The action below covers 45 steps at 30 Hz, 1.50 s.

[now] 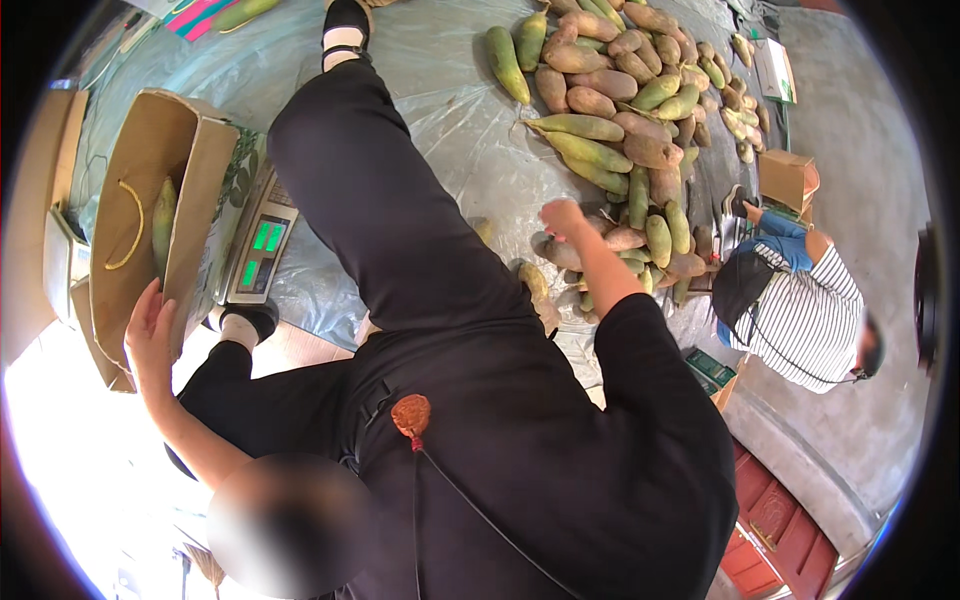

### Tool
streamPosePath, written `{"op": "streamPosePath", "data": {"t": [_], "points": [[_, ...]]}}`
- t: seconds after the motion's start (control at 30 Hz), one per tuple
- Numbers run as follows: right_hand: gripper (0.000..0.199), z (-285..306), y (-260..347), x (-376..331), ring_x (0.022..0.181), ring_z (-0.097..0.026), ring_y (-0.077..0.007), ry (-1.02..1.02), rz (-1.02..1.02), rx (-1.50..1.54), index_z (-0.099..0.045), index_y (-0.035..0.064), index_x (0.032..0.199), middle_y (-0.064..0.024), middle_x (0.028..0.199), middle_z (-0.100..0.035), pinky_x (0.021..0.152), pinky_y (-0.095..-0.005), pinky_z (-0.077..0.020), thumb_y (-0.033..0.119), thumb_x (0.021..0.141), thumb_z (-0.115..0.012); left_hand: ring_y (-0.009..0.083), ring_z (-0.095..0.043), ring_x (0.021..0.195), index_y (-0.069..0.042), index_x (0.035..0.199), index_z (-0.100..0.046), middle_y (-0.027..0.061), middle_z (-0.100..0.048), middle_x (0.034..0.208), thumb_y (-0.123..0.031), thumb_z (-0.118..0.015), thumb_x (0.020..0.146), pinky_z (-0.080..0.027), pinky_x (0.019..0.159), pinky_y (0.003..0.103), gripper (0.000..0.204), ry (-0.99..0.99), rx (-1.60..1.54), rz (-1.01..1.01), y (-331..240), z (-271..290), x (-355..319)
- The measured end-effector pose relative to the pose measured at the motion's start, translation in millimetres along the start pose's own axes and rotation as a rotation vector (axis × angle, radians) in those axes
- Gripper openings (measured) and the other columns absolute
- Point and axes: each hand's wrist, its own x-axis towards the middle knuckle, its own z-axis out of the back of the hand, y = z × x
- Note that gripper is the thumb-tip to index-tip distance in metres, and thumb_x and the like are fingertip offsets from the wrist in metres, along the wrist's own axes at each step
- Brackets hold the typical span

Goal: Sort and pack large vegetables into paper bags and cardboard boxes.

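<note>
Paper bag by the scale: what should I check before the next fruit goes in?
1. Paper bag mouth open: ok, one green fruit lies inside.
2. Left hand on the bag: ok, laid flat against its edge.
3. Right hand gripping a fruit: cannot tell, it is curled over the fruit pile.
4. Scale display lit: ok, glowing green.
5. Bag resting squarely on the scale: cannot tell.
6. Co-worker out of the way: ok, at the pile's far right.

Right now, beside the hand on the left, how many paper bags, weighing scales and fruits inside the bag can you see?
Brown paper bag: 1
Digital scale: 1
Green oblong fruit inside the bag: 1
Total: 3
The left hand lies flat against the bag's side.
</note>
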Motion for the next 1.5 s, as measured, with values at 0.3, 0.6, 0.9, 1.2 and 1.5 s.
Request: {"op": "streamPosePath", "data": {"t": [0.3, 0.6, 0.9, 1.2, 1.5], "points": [[0.019, -103, 12, -33, 0.068, -0.062, -0.0164, 0.084, 0.173, -0.118, -0.064, 0.0079, 0.087, -0.0039, 0.078, -0.063, 0.050, -0.0327, -0.0480, 0.025, 0.079, -0.060, 0.0174, -0.058, 0.101, -0.007, 0.121, -0.058, 0.0138, -0.063, 0.108, -0.016, -0.059, 0.087, -0.043, 0.089, 0.029, 0.035, -0.061, 0.017, 0.009, -16, 4, 0], [0.041, -78, 78, -2, 0.071, -0.062, -0.0188, 0.032, -0.227, 0.680, -0.064, 0.0078, 0.097, -0.0063, 0.086, -0.063, 0.052, -0.0364, -0.0487, 0.040, 0.072, -0.072, 0.0139, -0.060, 0.090, -0.006, 0.116, -0.061, 0.0095, -0.064, 0.099, -0.011, -0.063, 0.084, -0.046, 0.083, 0.026, 0.033, -0.101, -0.055, -0.024, -12, -4, 2], [0.046, -80, 97, 1, 0.074, -0.059, -0.0199, 0.073, -0.122, 0.742, -0.057, 0.0059, 0.106, -0.0078, 0.091, -0.059, 0.056, -0.0342, -0.0485, 0.030, 0.071, -0.075, 0.0201, -0.062, 0.072, 0.001, 0.086, -0.067, 0.0090, -0.063, 0.081, -0.015, -0.067, 0.077, -0.047, 0.066, 0.028, 0.018, -0.201, 0.062, -0.070, -18, 3, -14], [0.046, -56, 87, 8, 0.073, -0.058, -0.0185, -0.117, 0.173, 0.839, -0.054, 0.0065, 0.108, -0.0067, 0.091, -0.058, 0.056, -0.0323, -0.0479, 0.025, 0.071, -0.076, 0.0181, -0.061, 0.070, 0.001, 0.083, -0.067, 0.0093, -0.062, 0.078, -0.013, -0.067, 0.076, -0.047, 0.065, 0.029, 0.016, -0.217, 0.026, -0.008, -20, 14, -19], [0.040, 65, 145, -53, 0.079, -0.055, -0.0133, -0.519, 0.602, 0.930, -0.048, 0.0024, 0.108, -0.0054, 0.098, -0.056, 0.065, -0.0270, -0.0468, 0.003, 0.075, -0.070, 0.0221, -0.060, 0.070, 0.001, 0.086, -0.067, 0.0110, -0.061, 0.080, -0.013, -0.068, 0.075, -0.046, 0.065, 0.032, 0.018, -0.182, 0.029, 0.010, -13, 23, -34]]}}
